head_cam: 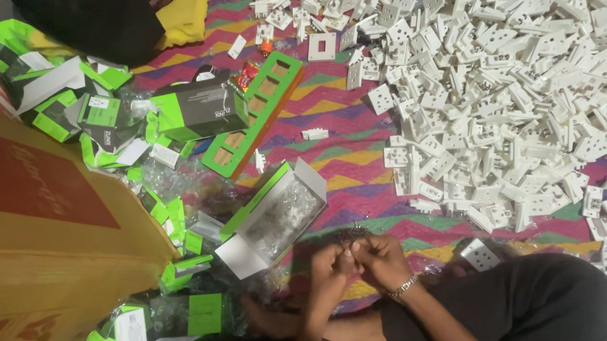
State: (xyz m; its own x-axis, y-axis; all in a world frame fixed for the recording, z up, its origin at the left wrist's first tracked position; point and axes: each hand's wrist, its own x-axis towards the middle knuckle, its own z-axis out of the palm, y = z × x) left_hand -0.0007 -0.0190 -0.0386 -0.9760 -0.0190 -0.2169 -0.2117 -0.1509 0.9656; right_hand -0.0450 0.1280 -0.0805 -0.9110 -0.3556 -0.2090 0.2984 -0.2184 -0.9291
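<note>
Beside open box (275, 219), hands (358, 263) pinched together

heap of white socket plates (498, 88) (loose), green frame (254, 113), cardboard box (9, 212).

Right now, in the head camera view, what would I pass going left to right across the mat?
Brown cardboard box → heap of green and grey packets → green tray with square slots → open small carton → left hand and right hand, close together → pile of white socket plates.
</note>
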